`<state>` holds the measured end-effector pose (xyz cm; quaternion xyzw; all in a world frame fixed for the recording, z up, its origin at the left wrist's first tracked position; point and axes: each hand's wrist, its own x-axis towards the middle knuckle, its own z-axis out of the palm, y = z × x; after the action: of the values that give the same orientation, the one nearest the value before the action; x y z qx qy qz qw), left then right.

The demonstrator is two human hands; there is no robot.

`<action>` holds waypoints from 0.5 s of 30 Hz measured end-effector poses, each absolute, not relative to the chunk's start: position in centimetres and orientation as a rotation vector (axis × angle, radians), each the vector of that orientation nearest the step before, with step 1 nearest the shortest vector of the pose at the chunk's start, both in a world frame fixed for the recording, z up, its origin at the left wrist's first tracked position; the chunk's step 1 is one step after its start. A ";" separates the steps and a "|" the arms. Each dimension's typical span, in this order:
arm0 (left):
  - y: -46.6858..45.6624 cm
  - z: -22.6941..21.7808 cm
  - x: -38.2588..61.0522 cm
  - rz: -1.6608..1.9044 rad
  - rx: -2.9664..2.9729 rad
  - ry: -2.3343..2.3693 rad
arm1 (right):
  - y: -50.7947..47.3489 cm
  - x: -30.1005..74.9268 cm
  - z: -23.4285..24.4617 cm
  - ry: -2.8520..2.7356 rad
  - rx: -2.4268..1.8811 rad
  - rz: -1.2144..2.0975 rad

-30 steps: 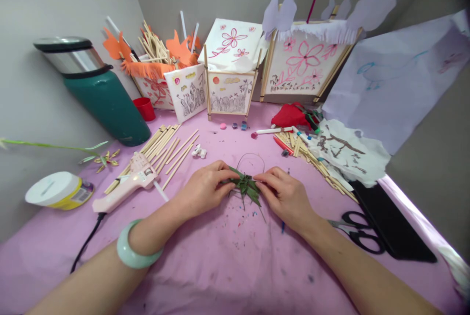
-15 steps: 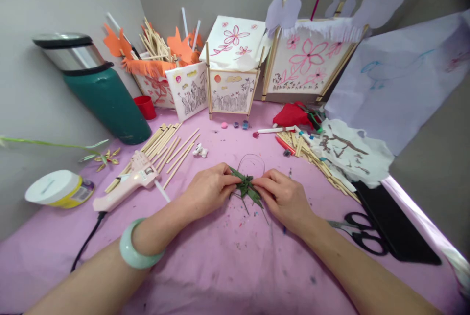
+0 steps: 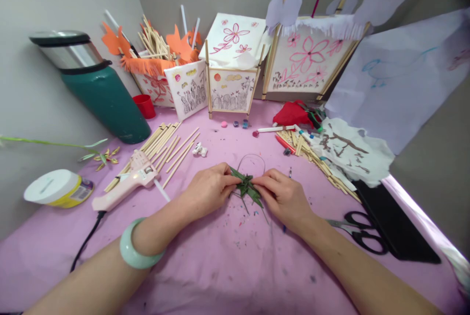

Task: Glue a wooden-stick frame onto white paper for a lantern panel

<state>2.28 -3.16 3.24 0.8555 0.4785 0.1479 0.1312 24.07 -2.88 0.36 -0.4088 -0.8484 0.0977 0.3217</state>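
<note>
Both hands meet low over the middle of the cloth, at a small bundle of dark green pointed leaves. My left hand pinches its left side between thumb and fingers. From the right, my right hand pinches the other side, fingertips closed on it. A thin wire loop rises behind the leaves, and fine dark strands trail below. Whether wire and leaves are joined is hidden by the fingers. A pale green bangle circles my left wrist.
A pink glue gun and wooden sticks lie left, near a teal bottle and white-lidded tub. Black-handled scissors lie right, beside a black flat case. Decorated paper lanterns stand behind. Purple cloth covers the table.
</note>
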 end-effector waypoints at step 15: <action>-3.2 3.3 2.3 0.412 2.523 1.389 | -2.9 23.9 0.3 -2.281 -1.074 0.202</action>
<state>2.34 -3.23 3.27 0.8614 0.4741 0.1408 0.1158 23.94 -2.94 0.29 -0.4049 -0.8599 0.0763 0.3012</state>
